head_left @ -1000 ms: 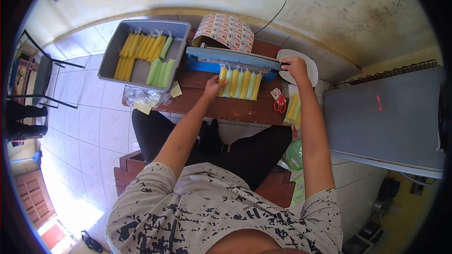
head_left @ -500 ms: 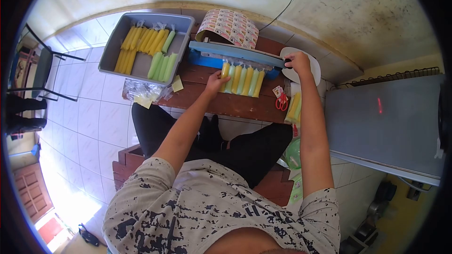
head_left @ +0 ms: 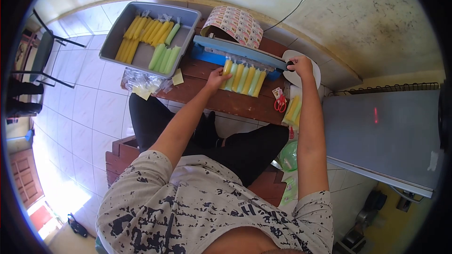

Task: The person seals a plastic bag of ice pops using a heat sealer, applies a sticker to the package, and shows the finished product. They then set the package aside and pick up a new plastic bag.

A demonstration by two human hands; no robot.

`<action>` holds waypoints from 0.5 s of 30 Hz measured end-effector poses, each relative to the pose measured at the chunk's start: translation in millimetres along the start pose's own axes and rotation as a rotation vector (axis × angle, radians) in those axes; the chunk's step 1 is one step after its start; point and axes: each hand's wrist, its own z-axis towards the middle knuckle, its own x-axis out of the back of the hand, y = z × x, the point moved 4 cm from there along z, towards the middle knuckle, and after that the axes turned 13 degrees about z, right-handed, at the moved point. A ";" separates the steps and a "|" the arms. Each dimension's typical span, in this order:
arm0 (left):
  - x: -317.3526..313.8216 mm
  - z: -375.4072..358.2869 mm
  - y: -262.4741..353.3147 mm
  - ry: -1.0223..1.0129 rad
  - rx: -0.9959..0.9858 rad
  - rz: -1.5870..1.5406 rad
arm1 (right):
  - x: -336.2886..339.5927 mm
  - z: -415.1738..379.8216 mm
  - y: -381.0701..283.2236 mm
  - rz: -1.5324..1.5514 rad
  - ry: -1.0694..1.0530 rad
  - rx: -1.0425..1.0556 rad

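The fingers of the right hand [head_left: 301, 66] are curled closed around the dark knob at the right end of the blue sealer [head_left: 238, 51], and they press its long bar down; the fingers of the left hand [head_left: 217, 78] are lightly bent and pinch the left edge of the row of filled ice-pop bags [head_left: 243, 78], at the first yellow one. To do this step well, I think the right hand should keep an even pressure on the bar, while the left hand keeps the bags side by side and flat, so the open tops lie straight under the bar (a crooked bag would probably get a weak seal). The row, yellow and pale green, lies on the brown wooden table [head_left: 221, 103], with its far ends under the sealer. Behind the sealer stands a roll of printed labels [head_left: 235, 22]. To the far left, a grey tray [head_left: 117, 42] holds more yellow and green bags, and near it lies a heap of empty clear bags [head_left: 141, 83]. To the right of the row are red scissors [head_left: 280, 103] and a few more filled bags [head_left: 293, 109], just beside a grey appliance [head_left: 386, 136].
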 end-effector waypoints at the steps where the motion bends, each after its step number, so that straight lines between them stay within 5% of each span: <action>1: 0.2 0.1 0.0 0.001 0.000 0.000 | -0.5 1.9 1.7 0.000 -0.001 0.000; 15: 1.5 1.4 -1.2 -0.001 -0.017 0.013 | 1.2 -0.8 -5.9 -0.045 -0.011 -0.015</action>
